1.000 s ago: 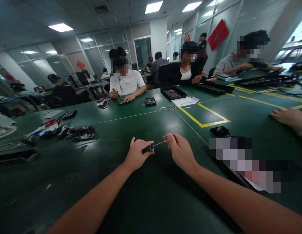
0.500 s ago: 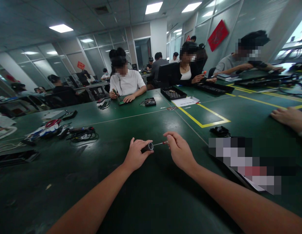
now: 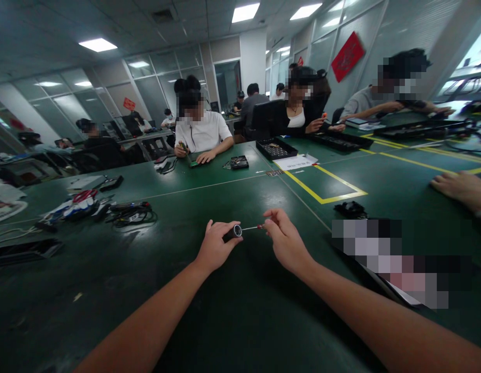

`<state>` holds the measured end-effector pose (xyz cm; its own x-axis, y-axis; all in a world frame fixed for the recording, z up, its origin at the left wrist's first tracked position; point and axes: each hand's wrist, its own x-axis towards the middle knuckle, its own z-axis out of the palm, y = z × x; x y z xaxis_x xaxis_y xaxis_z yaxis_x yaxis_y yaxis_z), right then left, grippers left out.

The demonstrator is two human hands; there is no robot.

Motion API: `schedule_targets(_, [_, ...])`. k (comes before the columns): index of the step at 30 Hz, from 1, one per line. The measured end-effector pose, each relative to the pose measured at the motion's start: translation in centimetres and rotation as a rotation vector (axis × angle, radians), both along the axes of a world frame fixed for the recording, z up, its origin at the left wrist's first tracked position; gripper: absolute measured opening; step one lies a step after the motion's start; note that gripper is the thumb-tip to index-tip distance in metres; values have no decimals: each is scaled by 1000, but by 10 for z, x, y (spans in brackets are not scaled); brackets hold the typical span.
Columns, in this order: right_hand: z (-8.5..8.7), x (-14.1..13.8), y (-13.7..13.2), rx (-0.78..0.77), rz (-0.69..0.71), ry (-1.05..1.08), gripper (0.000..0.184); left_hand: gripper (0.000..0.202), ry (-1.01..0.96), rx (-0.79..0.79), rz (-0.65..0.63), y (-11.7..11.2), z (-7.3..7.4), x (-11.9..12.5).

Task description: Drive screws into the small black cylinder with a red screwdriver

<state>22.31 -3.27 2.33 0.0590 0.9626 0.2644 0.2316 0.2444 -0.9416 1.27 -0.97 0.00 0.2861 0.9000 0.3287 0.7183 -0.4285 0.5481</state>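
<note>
Between thumb and fingers, my left hand (image 3: 217, 244) grips a short black cylinder (image 3: 236, 231) with a pale ring at its open end, which faces right. What kind of part it is I cannot tell. My right hand (image 3: 285, 235) is closed on the red handle of a thin screwdriver (image 3: 251, 228). The bright shaft points left, and its tip meets the ringed end of the cylinder; whether it goes inside is too small to make out. Both hands are just above the green table (image 3: 232, 311).
A bundle of black cables (image 3: 133, 213) and several tools lie at left. On the right are a small black object (image 3: 350, 209) and a blurred-out flat item (image 3: 388, 264). Black trays (image 3: 276, 148) stand farther back. Co-workers sit opposite; another person's hand (image 3: 460, 189) rests at the right edge.
The cylinder and screwdriver have shifted slightly left and up, and the cylinder's ringed end has turned a little. Both hands keep their hold.
</note>
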Motion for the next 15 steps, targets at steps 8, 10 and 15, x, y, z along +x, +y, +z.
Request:
schedule_targets(8, [-4,-4,9,-159,-63,392,32,35,68,85,-46,-7,7,2])
schedule_targets(10, [-5,-4,10,-205,-137,447,30,35,93,98,-44,-7,8,2])
schedule_targets(15, [-7,-5,9,-110,-168,343,28,37,95,61,-26,-3,3,-1])
